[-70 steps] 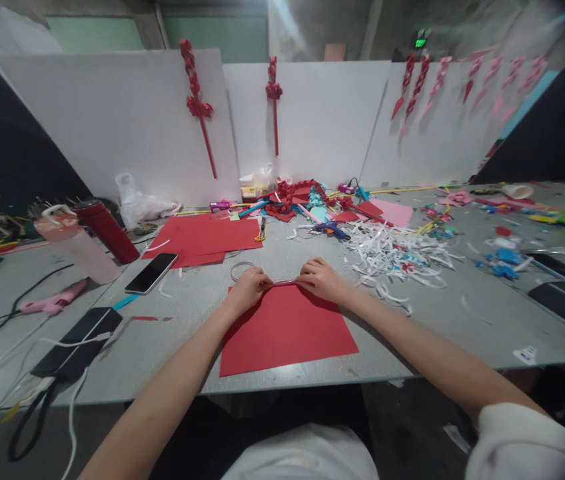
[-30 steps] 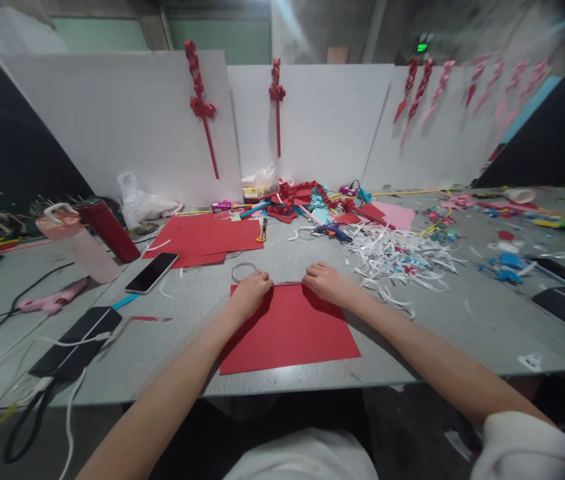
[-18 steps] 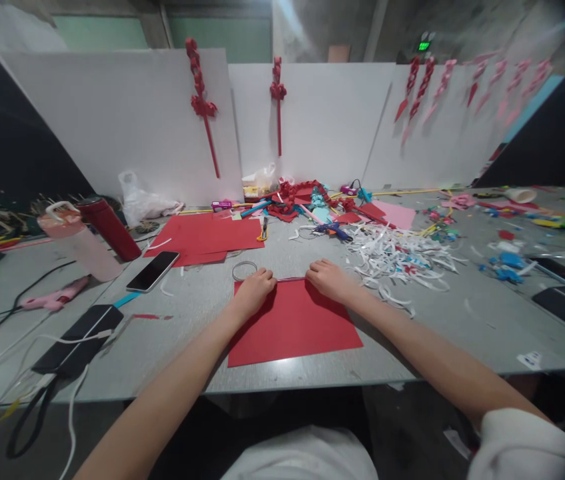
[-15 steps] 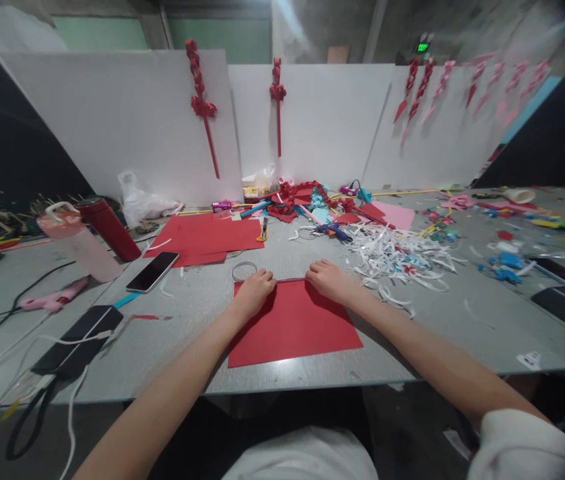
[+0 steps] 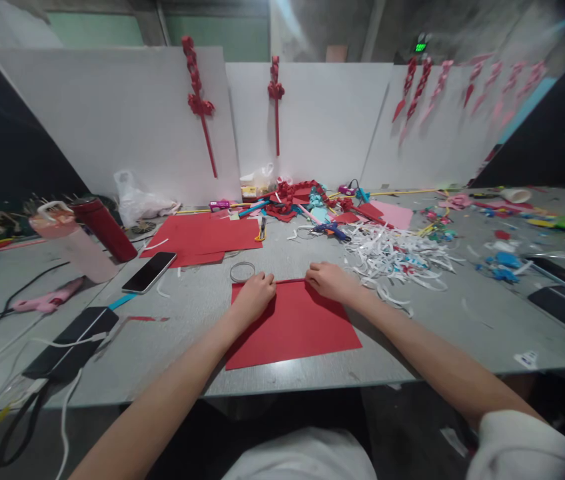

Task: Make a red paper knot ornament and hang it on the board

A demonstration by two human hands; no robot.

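Observation:
A red sheet of paper lies flat on the grey table in front of me. Its far edge looks narrowly rolled or folded over. My left hand grips that edge near its left end, fingers curled in. Toward the right end, my right hand pinches the same edge, fingertips pressed together. The stretch of edge between the hands shows as a thin dark red strip. A thin ring-shaped loop rests on the table just beyond my left hand.
More red sheets and a box cutter lie farther back. A phone, black power bank, pink glue gun and bottles stand at left. White paper strips and a blue glue gun are at right.
The hands stay at the far edge of the red paper, fingers shifting only slightly. The whole view has moved a little.

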